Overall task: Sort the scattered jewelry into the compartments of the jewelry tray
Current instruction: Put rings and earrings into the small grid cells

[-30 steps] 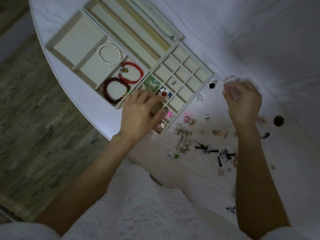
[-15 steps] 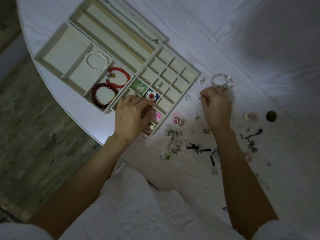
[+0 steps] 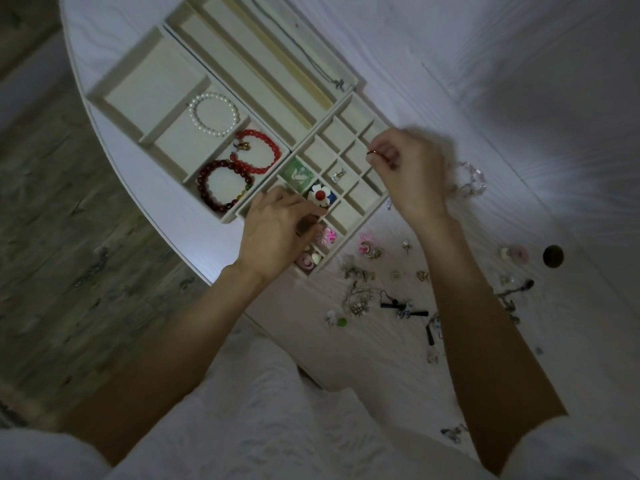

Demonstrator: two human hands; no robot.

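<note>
- The right hand is pinching a small ring between its fingertips, holding it over the jewelry tray and its small square compartments.
- The left hand is resting, fingers curled and gripping nothing visible, on the tray's edge at 7 o'clock from the ring.
- Scattered jewelry is lying on the white surface at 5 o'clock from the tray.

jewelry tray: cream, you see | table: white with wood grain | bracelets at your 10 o'clock: white pearl bracelet, bright red bracelet, dark red bracelet | flower piece: white petals, red centre | floor: grey-brown planks at 9 o'clock
</note>
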